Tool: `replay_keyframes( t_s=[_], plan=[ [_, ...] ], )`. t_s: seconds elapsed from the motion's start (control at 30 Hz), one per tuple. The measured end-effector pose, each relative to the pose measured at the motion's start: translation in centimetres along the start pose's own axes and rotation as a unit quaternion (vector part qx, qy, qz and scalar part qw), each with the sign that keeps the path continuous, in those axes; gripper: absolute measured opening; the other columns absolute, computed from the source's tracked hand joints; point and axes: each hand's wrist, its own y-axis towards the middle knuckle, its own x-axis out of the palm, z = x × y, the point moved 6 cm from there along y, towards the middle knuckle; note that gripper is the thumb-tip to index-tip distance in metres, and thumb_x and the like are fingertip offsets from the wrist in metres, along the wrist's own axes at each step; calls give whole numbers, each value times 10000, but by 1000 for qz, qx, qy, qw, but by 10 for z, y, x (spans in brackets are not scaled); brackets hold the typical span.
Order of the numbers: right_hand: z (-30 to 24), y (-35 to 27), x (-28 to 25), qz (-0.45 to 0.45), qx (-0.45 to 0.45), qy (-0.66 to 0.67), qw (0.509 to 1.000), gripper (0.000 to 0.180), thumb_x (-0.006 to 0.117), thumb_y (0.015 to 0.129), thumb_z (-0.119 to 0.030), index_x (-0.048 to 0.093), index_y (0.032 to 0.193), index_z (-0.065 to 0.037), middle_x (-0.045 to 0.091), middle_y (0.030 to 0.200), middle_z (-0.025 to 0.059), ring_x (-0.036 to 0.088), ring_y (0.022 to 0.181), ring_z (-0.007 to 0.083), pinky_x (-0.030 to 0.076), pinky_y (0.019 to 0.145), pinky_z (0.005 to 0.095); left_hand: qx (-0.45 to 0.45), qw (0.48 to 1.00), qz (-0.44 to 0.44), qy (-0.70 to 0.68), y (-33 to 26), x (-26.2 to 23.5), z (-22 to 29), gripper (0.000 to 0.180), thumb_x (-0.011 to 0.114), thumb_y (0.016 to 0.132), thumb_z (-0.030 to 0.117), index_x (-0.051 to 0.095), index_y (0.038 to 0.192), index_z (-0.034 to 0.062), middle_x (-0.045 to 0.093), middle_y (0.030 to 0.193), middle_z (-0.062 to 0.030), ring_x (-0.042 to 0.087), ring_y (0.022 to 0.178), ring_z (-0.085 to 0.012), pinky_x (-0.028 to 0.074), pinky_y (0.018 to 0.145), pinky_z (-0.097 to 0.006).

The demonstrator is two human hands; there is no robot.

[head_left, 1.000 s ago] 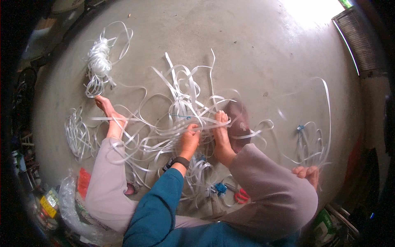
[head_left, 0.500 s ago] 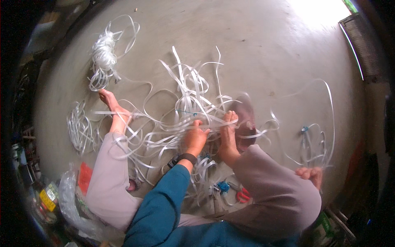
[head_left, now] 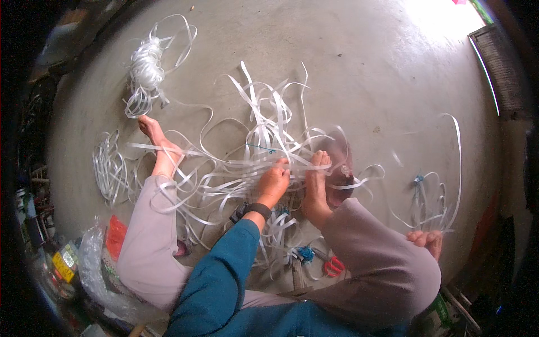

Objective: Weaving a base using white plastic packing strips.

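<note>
My left hand (head_left: 273,182) reaches over a loose tangle of flat white plastic strapping (head_left: 266,126) on the floor. Its fingers are closed on strands at the near side of the tangle, beside my bare right foot (head_left: 316,182). A thin blue-green tie (head_left: 261,147) crosses the bunch just beyond the fingertips. Past my right knee, my right hand (head_left: 425,241) shows curled fingers; the knee hides the rest of it. A long strap (head_left: 459,163) arcs down to that hand, which appears closed on it. Strands also lie over my left ankle (head_left: 168,151).
A bundled white hank (head_left: 147,70) lies far left, with looser coils (head_left: 110,168) nearer. Red-handled scissors (head_left: 333,267) and a blue tied clump (head_left: 305,254) sit between my legs. A brown shoe (head_left: 340,168) stands beside my right foot. Clear plastic wrap (head_left: 92,264) lies lower left.
My left hand has moved slightly right, and its fingertips have drawn together on the strands. The strap arc at the right has shifted a little. My right hand stays by the knee.
</note>
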Motion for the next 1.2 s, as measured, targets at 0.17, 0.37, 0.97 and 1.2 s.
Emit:
replay_keyframes(
  t_s=[0.17,0.37,0.97,1.2],
  plan=[
    [-2,-2,-3,8,-7,0,1000,183,385,981,-229,448,926,-66,590,744,79,573,793,242,428,820,389,48,999,-4,-16,6,0,7,312,574,807,221,555,1117,193,645,822,-136,612,788,-359,468,680,-447],
    [-3,0,-8,-27,-8,-8,1000,186,386,980,-237,451,927,-71,590,732,70,571,783,232,412,825,393,63,998,-9,15,10,4,7,283,529,835,238,546,1110,177,634,804,-171,599,801,-390,453,678,-488],
    [0,-1,-15,27,21,0,999,201,382,980,-254,454,924,-75,587,730,66,562,779,232,405,834,392,176,982,69,-19,-22,2,0,131,630,753,134,610,876,94,614,756,-94,607,696,-287,477,617,-386],
    [3,-3,-26,18,-4,-53,998,222,381,980,-263,455,917,-64,584,733,83,570,804,246,439,794,393,85,990,78,-81,-35,-3,-23,140,627,775,93,598,913,84,614,776,-79,602,675,-220,482,630,-327]
  ],
)
